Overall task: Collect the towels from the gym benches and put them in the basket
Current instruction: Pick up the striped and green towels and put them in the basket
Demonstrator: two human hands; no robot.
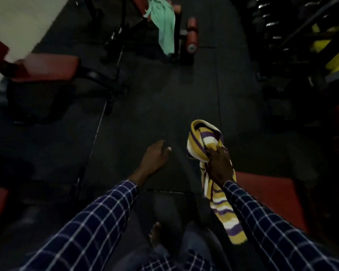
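The striped towel (209, 153), banded in yellow, purple and white, is bunched in the grasp of the right hand (219, 165); a loop of it stands above the knuckles and its long tail hangs down past the wrist, in front of the checked sleeve (266, 222). Just beyond that wrist, on its outer side, lies the red pad of a gym bench (266, 192). The left hand (155, 155) is held beside the right, apart from the towel, fingers loosely curled and grasping nothing, over the dark rubber floor (164, 98). Below the two forearms a bare foot (155, 233) rests on the floor. Far ahead of the hands, a mint-green towel (164, 26) is draped over the edge of a second red bench (137, 4), hanging down next to a red roller pad (192, 34). Ahead and outward of the left hand stands a third bench with a red seat (49, 67) on a black frame. Ahead and outward of the right hand, a dark rack with yellow parts (329, 45) is blurred. No basket is in view.
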